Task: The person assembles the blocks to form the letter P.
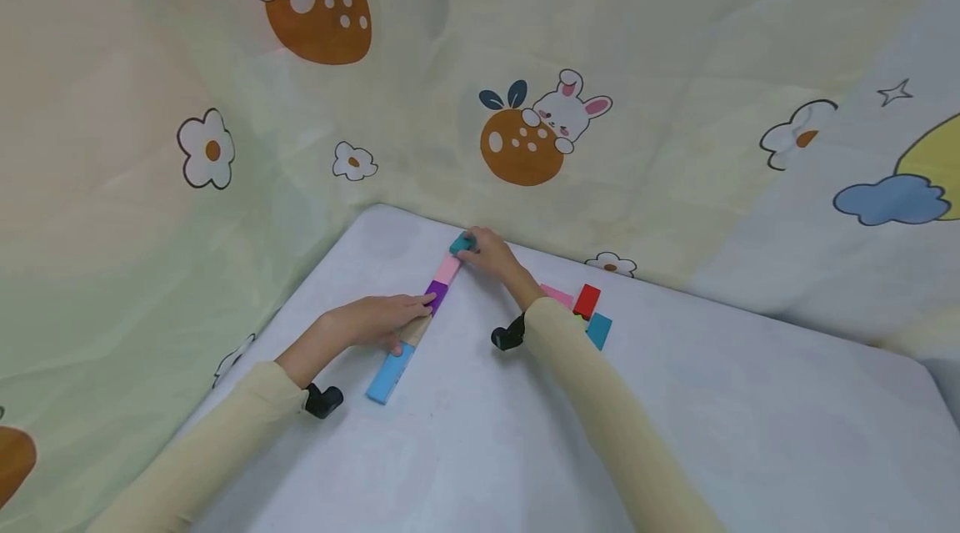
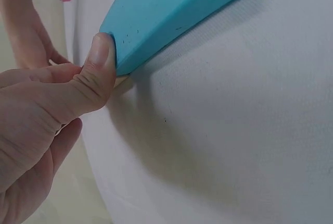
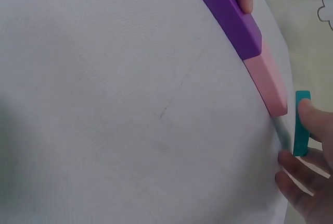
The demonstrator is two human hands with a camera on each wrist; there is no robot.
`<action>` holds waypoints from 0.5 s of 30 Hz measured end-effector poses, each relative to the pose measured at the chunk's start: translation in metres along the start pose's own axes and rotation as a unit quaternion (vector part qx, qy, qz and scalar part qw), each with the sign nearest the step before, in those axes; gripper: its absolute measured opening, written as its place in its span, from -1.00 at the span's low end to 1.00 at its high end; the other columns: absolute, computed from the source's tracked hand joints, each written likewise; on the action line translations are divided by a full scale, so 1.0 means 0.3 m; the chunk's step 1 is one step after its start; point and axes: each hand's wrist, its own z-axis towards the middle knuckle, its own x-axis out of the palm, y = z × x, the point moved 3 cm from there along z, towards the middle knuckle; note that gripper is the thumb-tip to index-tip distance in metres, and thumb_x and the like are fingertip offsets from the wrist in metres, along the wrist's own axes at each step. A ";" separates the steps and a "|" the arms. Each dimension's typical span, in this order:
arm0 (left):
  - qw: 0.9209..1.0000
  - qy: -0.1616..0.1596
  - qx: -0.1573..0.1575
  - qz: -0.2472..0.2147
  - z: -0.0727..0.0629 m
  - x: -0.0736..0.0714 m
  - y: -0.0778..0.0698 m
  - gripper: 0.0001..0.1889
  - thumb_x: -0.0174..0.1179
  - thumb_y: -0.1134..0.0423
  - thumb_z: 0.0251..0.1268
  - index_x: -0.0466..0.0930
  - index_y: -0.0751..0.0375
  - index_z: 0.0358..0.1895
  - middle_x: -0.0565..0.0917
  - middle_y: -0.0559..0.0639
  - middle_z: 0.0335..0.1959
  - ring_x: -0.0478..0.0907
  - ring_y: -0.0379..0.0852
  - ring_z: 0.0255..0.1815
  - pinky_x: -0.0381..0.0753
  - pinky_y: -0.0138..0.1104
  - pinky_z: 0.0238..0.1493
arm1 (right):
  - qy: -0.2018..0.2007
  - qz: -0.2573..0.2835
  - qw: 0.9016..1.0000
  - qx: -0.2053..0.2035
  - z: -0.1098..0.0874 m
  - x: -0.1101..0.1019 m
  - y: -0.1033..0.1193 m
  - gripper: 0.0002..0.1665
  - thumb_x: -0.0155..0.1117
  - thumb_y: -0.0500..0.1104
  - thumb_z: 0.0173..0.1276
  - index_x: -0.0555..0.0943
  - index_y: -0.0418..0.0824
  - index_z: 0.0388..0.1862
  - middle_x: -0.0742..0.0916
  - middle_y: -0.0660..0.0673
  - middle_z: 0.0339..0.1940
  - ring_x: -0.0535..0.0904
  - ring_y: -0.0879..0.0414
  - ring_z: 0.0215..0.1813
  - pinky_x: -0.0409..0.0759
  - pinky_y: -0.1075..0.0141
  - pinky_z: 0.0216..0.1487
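A row of flat blocks runs diagonally over the white table: a light blue block nearest, then a beige block, a purple block and a pink block. My left hand rests along the row with extended fingers, some on the purple block; its thumb touches the near end of the blue block. At the far end my right hand pinches a teal block between thumb and fingers, a little apart from the pink block.
Right of the right forearm lie a red block, a second teal block, another pink block and a mostly hidden yellow piece. A patterned cloth hangs behind the table's back edge.
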 end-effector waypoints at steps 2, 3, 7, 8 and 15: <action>1.000 0.001 -0.003 0.004 0.003 -0.002 0.001 -0.13 0.37 0.07 0.12 0.16 0.14 0.50 0.06 -0.01 0.59 0.12 0.04 0.56 0.29 -0.06 0.48 | -0.002 -0.005 1.000 0.001 0.004 0.003 -0.001 -0.46 0.21 -0.07 0.43 0.42 -0.28 0.29 0.58 -0.22 0.24 0.50 -0.04 0.23 0.50 0.14 0.34; 1.000 0.002 -0.004 0.005 0.004 -0.004 0.001 -0.13 0.37 0.07 0.12 0.16 0.13 0.50 0.06 -0.02 0.59 0.12 0.04 0.56 0.29 -0.06 0.48 | -0.003 -0.008 1.000 0.001 0.006 0.004 -0.001 -0.46 0.20 -0.07 0.43 0.42 -0.28 0.30 0.57 -0.21 0.25 0.49 -0.04 0.23 0.50 0.15 0.34; 1.000 0.002 -0.008 0.000 0.006 -0.007 0.003 -0.12 0.37 0.06 0.12 0.15 0.10 0.50 0.05 -0.04 0.60 0.11 0.01 0.57 0.28 -0.07 0.49 | -0.002 -0.028 1.000 0.003 0.007 0.011 -0.002 -0.47 0.20 -0.07 0.43 0.44 -0.24 0.30 0.58 -0.19 0.25 0.50 -0.02 0.21 0.51 0.16 0.31; 1.000 0.001 -0.006 -0.002 0.006 -0.007 0.002 -0.12 0.38 0.06 0.11 0.15 0.11 0.50 0.06 -0.04 0.60 0.11 0.02 0.57 0.28 -0.06 0.49 | -0.002 -0.030 1.000 0.004 0.006 0.012 -0.001 -0.47 0.20 -0.07 0.43 0.45 -0.23 0.30 0.58 -0.18 0.26 0.49 -0.02 0.22 0.50 0.16 0.33; 1.000 0.004 -0.007 -0.005 0.007 0.001 0.000 -0.12 0.37 0.07 0.12 0.14 0.10 0.51 0.08 -0.01 0.59 0.12 0.02 0.57 0.29 -0.07 0.48 | 0.012 -0.065 0.998 0.004 0.000 0.019 0.014 -0.47 0.18 -0.03 0.44 0.44 -0.18 0.32 0.55 -0.15 0.31 0.42 -0.03 0.37 0.41 0.13 0.43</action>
